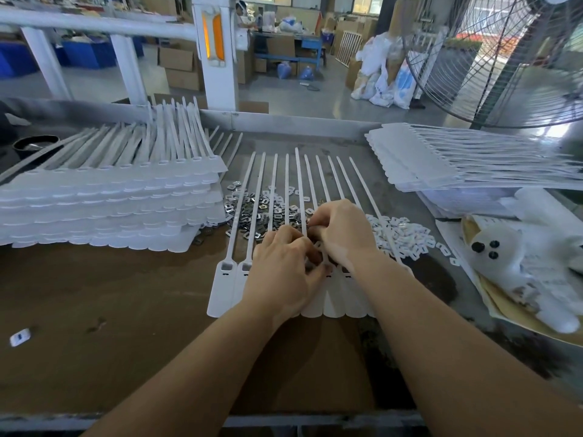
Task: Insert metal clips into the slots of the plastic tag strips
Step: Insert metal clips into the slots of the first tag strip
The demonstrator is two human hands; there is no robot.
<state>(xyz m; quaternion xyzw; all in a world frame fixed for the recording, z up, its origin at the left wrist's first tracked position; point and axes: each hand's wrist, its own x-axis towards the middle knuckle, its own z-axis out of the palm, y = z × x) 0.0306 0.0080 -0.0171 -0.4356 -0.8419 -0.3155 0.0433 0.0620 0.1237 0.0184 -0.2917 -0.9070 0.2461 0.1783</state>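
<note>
White plastic tag strips (303, 197) lie side by side as one joined sheet in the middle of the brown bench (110, 310), their thin tails running away from the person and fanning slightly, their broad flat tag ends toward the near edge; the two leftmost tags show small rectangular slots just below where the tails begin. Both hands meet over the slotted ends. The left hand (284, 272) rests on the tags with its fingers (310, 250) curled inward, and the right hand (342, 231) has its fingers bent tightly down at the same spot; what either pinches is hidden, so I cannot tell. Beneath the tails sits a loose heap of shiny metal clips (249, 212), with small white plastic pieces (400, 234) piled to the right. Stacks of translucent strip sheets (104, 200) stand at left.
</note>
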